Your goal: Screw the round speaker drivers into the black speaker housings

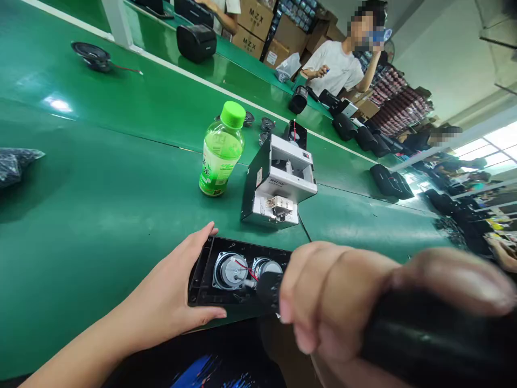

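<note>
1. Panel (204, 281) is at the near edge of your counter (100, 215), in front of the screw feeder (283, 186). Left grip (172, 285) pinches its left end, thumb near side, fingers far side. Keep it braced against twist.
2. Right grip (335, 291) is wrapped around the power screwdriver (432, 339). Line the bit up square, press evenly, ease off at seating.
3. Tip's blurred near the left speaker driver (233, 271); can't confirm screw contact. Keep red wires (253, 274) clear of the bit.

L grip (173, 283) holds blk spkr panel (205, 277)
</note>
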